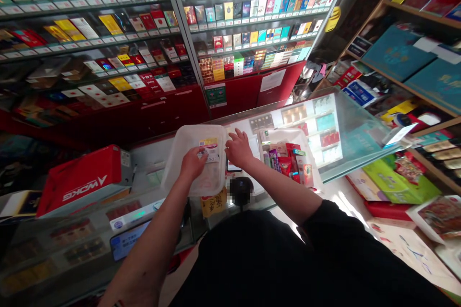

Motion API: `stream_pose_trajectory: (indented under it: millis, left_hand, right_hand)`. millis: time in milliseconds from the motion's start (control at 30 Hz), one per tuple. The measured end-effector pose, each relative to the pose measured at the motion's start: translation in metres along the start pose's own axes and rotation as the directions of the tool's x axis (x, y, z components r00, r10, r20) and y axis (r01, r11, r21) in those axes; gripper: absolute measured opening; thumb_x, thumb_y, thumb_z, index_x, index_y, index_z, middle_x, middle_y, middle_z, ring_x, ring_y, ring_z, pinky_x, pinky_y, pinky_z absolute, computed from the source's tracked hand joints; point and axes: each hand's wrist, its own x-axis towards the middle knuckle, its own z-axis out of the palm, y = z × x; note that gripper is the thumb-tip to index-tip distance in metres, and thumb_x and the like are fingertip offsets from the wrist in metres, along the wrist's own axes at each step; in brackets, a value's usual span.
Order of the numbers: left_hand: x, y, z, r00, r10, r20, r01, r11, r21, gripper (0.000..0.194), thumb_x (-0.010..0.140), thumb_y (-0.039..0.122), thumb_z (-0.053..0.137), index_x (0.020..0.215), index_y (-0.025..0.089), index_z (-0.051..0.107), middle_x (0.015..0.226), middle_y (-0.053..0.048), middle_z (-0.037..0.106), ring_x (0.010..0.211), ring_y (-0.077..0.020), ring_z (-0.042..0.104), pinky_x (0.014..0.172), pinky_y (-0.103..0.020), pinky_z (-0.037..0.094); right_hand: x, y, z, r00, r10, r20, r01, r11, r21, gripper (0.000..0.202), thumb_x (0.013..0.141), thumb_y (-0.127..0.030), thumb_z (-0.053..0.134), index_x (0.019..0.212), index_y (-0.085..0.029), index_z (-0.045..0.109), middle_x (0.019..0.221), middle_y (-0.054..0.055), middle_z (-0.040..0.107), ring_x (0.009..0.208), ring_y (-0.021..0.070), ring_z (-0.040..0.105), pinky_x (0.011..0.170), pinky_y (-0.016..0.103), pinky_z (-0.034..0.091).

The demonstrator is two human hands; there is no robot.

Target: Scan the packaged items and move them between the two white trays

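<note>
My left hand reaches into a translucent white plastic bin. Its fingers are closed on a small flat packet with white, yellow and dark red printing. My right hand is just past the bin's right rim, fingers apart and holding nothing. Below it, partly covered, lies a phone. On the right stands a second white bin with several small snack packets, among them a purple one and a red one.
A glass counter runs beneath the bins. A red box stands at left, near a lit screen. A dark rounded object sits close to my body. Shelves of cigarette packs line the back; boxes fill a right-hand shelf.
</note>
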Motion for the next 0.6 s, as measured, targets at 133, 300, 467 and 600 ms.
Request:
stream_pose_trajectory:
  millis: [133, 300, 467, 600]
  left_hand:
    - [-0.006, 0.027, -0.001, 0.996, 0.091, 0.022, -0.09, 0.995, -0.039, 0.031, 0.092, 0.033, 0.064, 0.117, 0.019, 0.076, 0.133, -0.013, 0.075, 0.125, -0.0305, 0.069, 0.116, -0.045, 0.05]
    - [-0.015, 0.059, 0.005, 0.98, 0.19, 0.053, -0.186, 0.98, -0.074, 0.029, 0.092, 0.033, 0.065, 0.117, 0.022, 0.076, 0.134, -0.009, 0.075, 0.13, -0.0296, 0.066, 0.119, -0.046, 0.049]
    - [-0.024, 0.097, 0.011, 0.958, 0.268, 0.102, -0.263, 0.963, -0.064, 0.026, 0.093, 0.029, 0.066, 0.114, 0.02, 0.077, 0.128, -0.01, 0.077, 0.124, -0.0297, 0.069, 0.116, -0.047, 0.051]
    - [-0.03, 0.127, 0.017, 0.934, 0.32, 0.162, -0.316, 0.948, -0.05, 0.026, 0.095, 0.027, 0.064, 0.117, 0.018, 0.076, 0.127, -0.01, 0.077, 0.122, -0.0276, 0.07, 0.115, -0.044, 0.051]
  right_hand:
    - [-0.015, 0.006, -0.013, 0.999, 0.027, -0.038, -0.026, 0.999, 0.031, 0.021, 0.094, -0.023, 0.065, 0.105, -0.017, 0.082, 0.151, 0.017, 0.061, 0.156, 0.0398, 0.032, 0.128, 0.062, 0.02]
    - [-0.039, 0.02, -0.024, 0.994, 0.071, -0.082, -0.067, 0.996, 0.052, 0.019, 0.093, -0.021, 0.066, 0.103, -0.018, 0.082, 0.149, 0.016, 0.063, 0.155, 0.039, 0.035, 0.128, 0.061, 0.022]
    - [-0.067, 0.04, -0.034, 0.982, 0.141, -0.129, -0.131, 0.988, 0.082, 0.018, 0.093, -0.023, 0.067, 0.101, -0.018, 0.081, 0.148, 0.016, 0.063, 0.155, 0.0405, 0.036, 0.127, 0.063, 0.022]
    - [-0.091, 0.06, -0.041, 0.965, 0.21, -0.159, -0.195, 0.975, 0.105, 0.017, 0.092, -0.023, 0.067, 0.1, -0.018, 0.081, 0.146, 0.016, 0.065, 0.154, 0.0421, 0.036, 0.126, 0.065, 0.024]
